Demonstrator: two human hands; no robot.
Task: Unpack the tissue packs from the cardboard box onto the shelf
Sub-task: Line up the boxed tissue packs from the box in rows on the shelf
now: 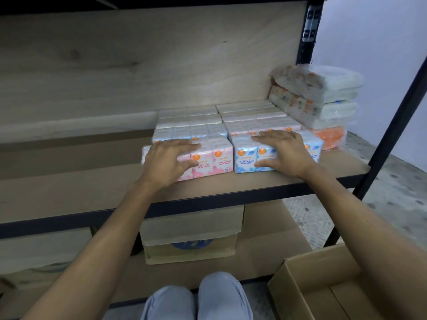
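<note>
Two front tissue packs stand side by side on the wooden shelf (pixel 231 183). My left hand (pixel 167 161) lies over a pink rose-scented tissue pack (pixel 215 161), fingers on top and thumb on its front. My right hand (pixel 283 150) grips a blue fragrance-free tissue pack (pixel 245 158) the same way. Behind them, further rows of tissue packs (pixel 249 116) lie packed toward the shelf's back panel. The open cardboard box (pixel 307 282) sits at the lower right on the floor; what shows of its inside holds no packs.
A pile of larger plastic-wrapped tissue bundles (pixel 323 100) rests at the shelf's right end by the black upright post (pixel 307 38). A closed carton (pixel 189 234) stands on the lower shelf. My knees (pixel 196 299) are at the bottom. The shelf's left half is bare wood.
</note>
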